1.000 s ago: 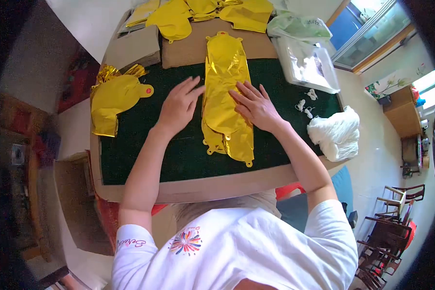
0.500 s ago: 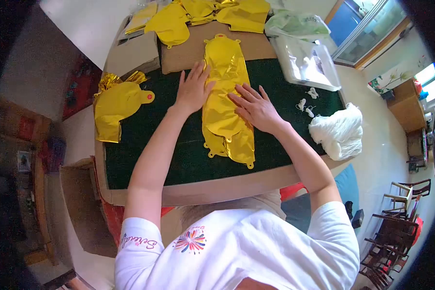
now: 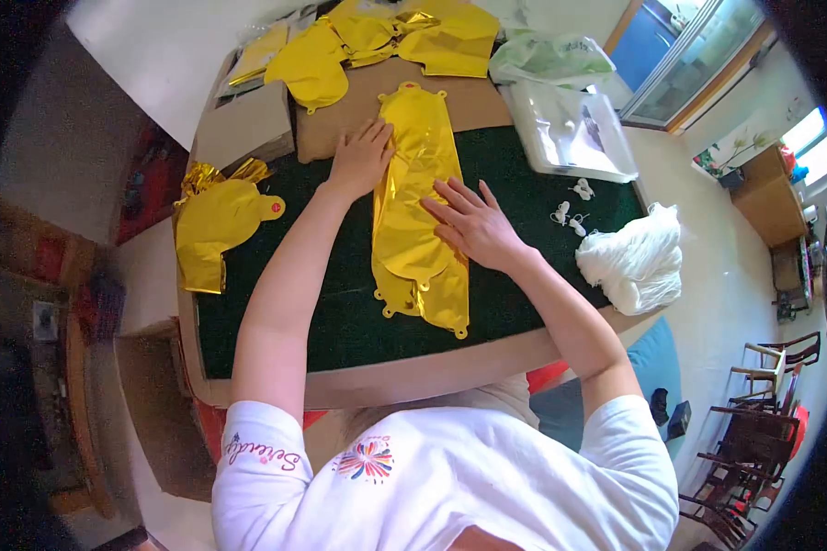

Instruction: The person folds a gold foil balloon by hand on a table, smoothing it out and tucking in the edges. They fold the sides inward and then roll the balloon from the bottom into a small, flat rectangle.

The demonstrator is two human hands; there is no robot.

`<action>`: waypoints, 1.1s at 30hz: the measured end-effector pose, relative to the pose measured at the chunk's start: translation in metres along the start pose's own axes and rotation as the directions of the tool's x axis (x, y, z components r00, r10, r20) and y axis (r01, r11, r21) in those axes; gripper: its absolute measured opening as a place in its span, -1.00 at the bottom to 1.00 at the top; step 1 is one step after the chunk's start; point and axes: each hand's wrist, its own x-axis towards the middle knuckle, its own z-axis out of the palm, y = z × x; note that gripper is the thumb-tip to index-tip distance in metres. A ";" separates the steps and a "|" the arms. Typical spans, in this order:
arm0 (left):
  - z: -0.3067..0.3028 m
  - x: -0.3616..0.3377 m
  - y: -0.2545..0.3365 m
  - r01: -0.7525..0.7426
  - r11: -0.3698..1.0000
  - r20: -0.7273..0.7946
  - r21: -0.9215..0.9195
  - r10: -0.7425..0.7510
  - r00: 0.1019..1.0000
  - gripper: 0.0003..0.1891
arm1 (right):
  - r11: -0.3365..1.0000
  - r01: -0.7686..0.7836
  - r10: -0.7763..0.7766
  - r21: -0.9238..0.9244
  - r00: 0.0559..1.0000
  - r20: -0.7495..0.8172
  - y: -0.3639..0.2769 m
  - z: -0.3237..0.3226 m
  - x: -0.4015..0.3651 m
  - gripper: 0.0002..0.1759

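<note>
A flat, uninflated gold foil balloon (image 3: 417, 216) lies lengthwise on the dark green mat in front of me, folded into a long strip with small tabs at its ends. My left hand (image 3: 360, 163) rests along its upper left edge, fingers stretched out and pointing away. On the right side of the foil lies my right hand (image 3: 473, 225), open, with its fingers spread over the middle. Neither hand grips anything. Another gold foil balloon (image 3: 220, 220) with a red-marked tab lies to the left.
More gold foil pieces (image 3: 312, 69) cover the far side, beside a cardboard box (image 3: 246, 124). Clear plastic bags (image 3: 570, 133) sit far right. A bundle of white string (image 3: 632, 262) and small white string pieces (image 3: 560, 213) lie on the right. The table edge (image 3: 368, 387) is near my body.
The whole view has shifted, so the table appears slightly lower. My left hand has slid a little toward the balloon's far end along its left edge. My right hand stays nearly in place.
</note>
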 end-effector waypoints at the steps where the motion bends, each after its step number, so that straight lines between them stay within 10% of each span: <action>1: -0.002 0.000 0.003 -0.018 0.999 -0.056 0.028 0.020 0.998 -0.51 | 1.000 -0.005 0.005 -0.002 1.000 -0.004 0.001 -0.001 0.000 -0.45; 4: -0.009 0.000 0.026 -0.327 0.945 -0.155 -0.026 0.320 0.935 -0.51 | 0.999 -0.010 0.010 0.042 1.000 -0.005 0.001 0.003 -0.001 -0.44; 7: -0.018 -0.007 0.052 -0.327 0.945 0.097 -0.007 0.326 0.940 -0.54 | 1.000 0.015 -0.014 0.019 0.999 -0.038 0.003 0.006 -0.001 -0.44; 10: -0.029 -0.024 0.056 -0.298 0.954 -0.119 0.034 0.299 0.947 -0.58 | 1.000 0.008 -0.007 0.026 0.999 -0.047 0.004 0.004 0.001 -0.45; 31: -0.037 -0.088 0.027 -0.665 0.740 -0.152 0.096 0.671 0.725 -0.64 | 1.000 0.015 -0.015 0.006 0.999 -0.048 0.004 0.004 -0.002 -0.46; 33: -0.027 -0.089 0.023 -0.641 0.765 -0.141 0.072 0.644 0.752 -0.65 | 0.977 -0.032 0.051 0.212 0.995 -0.084 0.007 0.003 -0.001 -0.49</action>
